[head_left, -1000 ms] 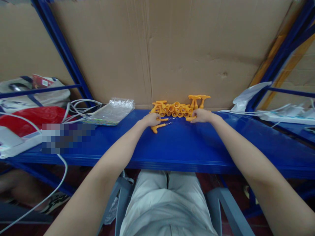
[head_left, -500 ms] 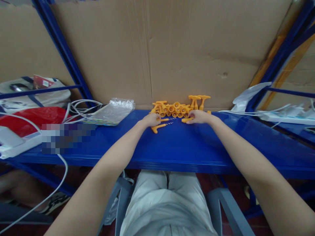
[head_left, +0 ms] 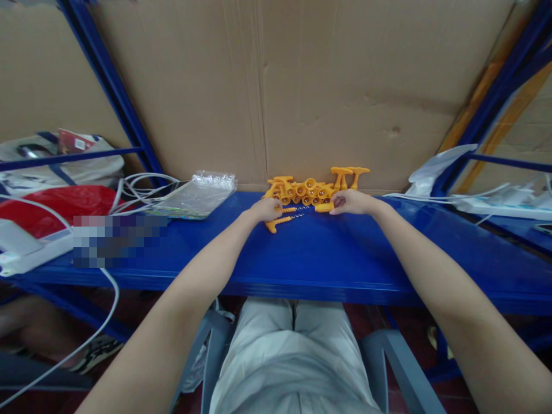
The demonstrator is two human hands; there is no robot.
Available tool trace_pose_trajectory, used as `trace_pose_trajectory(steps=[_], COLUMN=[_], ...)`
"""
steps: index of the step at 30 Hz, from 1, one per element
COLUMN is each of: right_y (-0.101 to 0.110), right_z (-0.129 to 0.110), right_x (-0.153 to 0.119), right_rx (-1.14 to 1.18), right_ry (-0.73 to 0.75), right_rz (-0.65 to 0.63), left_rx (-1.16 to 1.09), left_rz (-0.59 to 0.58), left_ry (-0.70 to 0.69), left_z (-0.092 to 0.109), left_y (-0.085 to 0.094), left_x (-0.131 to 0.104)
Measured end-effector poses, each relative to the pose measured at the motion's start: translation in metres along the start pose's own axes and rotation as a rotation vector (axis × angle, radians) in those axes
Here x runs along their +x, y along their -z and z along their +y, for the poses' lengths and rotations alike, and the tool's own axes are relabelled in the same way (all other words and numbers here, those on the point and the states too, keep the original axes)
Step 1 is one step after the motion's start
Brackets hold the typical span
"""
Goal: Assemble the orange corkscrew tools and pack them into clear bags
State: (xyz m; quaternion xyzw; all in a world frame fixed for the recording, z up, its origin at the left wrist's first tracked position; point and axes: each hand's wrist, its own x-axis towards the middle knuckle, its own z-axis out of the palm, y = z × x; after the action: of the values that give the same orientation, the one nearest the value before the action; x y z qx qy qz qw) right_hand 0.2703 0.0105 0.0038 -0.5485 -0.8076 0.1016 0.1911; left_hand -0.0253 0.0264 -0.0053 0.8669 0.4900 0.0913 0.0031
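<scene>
Left hand (head_left: 268, 209) grips yellow corkscrew (head_left: 288, 210); right hand (head_left: 348, 203) pinches yellow sleeve (head_left: 323, 207). Second corkscrew (head_left: 282, 220) lies just nearer the person on blue table (head_left: 310, 253).

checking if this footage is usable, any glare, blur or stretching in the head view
Head view: bright glints on the clear plastic packet, only a soft sheen on the blue table; head view: fine detail is soft around the left hand, the right hand and the thin metal spirals; head view: wide-angle stretching toward the edges, plus a pixelated patch at picture left.
</scene>
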Motion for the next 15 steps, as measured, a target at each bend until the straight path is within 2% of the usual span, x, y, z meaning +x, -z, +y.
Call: trace_pose_trajectory(steps=[5, 15], right_y=[-0.002, -0.003], right_z=[-0.001, -0.012], right_x=[0.001, -0.001], right_rx=[0.112, 0.129], right_ry=[0.035, 0.008], right_rz=[0.012, 0.022], left_rx=[0.02, 0.027], left_rz=[-0.055, -0.037], left_ry=[0.082, 0.049], left_z=[0.004, 0.001], left_y=[0.004, 0.002], left_x=[-0.001, -0.001])
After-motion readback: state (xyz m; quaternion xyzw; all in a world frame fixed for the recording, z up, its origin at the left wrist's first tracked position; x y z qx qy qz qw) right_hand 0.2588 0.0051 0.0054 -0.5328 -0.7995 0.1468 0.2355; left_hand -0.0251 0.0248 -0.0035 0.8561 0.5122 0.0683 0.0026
